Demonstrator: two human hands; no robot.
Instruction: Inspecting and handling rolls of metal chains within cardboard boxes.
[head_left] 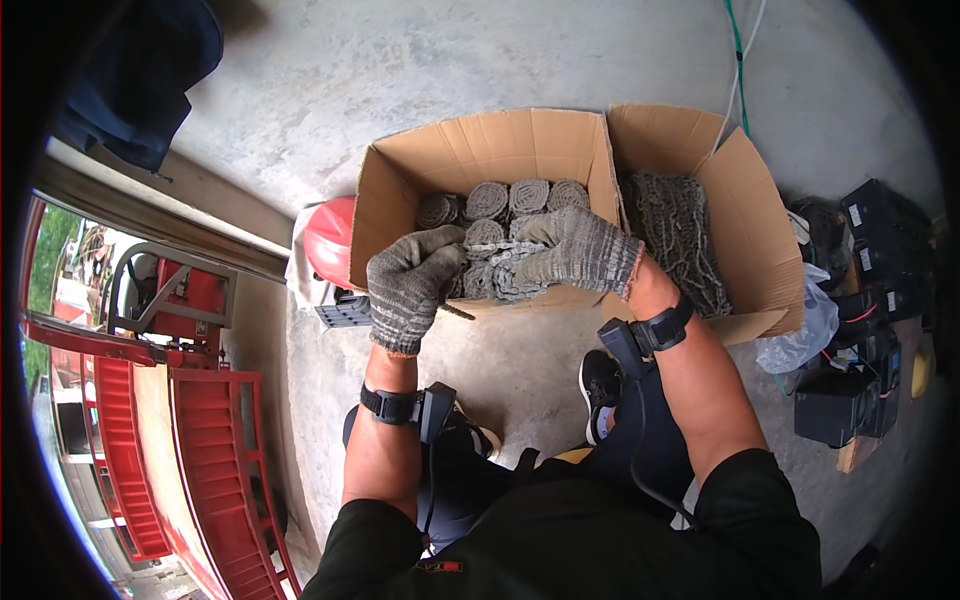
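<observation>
Both my hands wear grey knitted gloves and are over the front of an open cardboard box (pixel 500 135). Coiled rolls of grey metal chain (pixel 487 200) stand in rows inside it. A length of metal chain (pixel 503 268) stretches between my hands above the nearer rolls. My left hand (pixel 412 283) pinches its left end, fingers curled. On the other side, my right hand (pixel 582 252) has its fingers closed on the right part of that chain. The fingertips partly hide where each hand grips.
A second cardboard box (pixel 765 230) with chain strands (pixel 680 235) adjoins on the right. A red helmet-like object (pixel 332 240) sits left of the first box. Black batteries (pixel 840 400) and a clear plastic bag (pixel 800 325) lie farther right. A red vehicle (pixel 215 430) shows at left.
</observation>
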